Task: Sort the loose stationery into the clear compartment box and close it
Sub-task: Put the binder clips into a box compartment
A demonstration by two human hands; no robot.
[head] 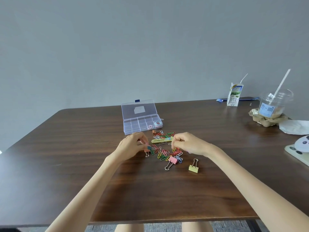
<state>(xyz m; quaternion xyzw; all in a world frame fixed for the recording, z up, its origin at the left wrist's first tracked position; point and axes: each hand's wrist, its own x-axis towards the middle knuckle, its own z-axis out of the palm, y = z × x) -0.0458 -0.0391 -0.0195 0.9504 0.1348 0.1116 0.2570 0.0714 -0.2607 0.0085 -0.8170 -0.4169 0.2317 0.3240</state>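
The clear compartment box (133, 127) lies open on the brown table, its lid (138, 109) tilted back; a tape roll (158, 123) and a pink ring (150, 126) sit in its right compartments. In front of it lies a heap of coloured paper clips (163, 152), a yellow-green cutter (161, 140), a pink binder clip (173, 160) and a yellow binder clip (193, 168). My left hand (132, 144) pinches small binder clips (147, 148) at the heap's left edge. My right hand (185, 144) has its fingers curled down on the clips beside the cutter; what it holds is hidden.
A milk carton (235, 95) with a straw stands at the back right. A plastic cup (273, 104) in a cardboard holder, a white napkin (294, 127) and a panda-patterned item (299, 148) fill the right side. The table's near edge (150, 221) runs across the bottom.
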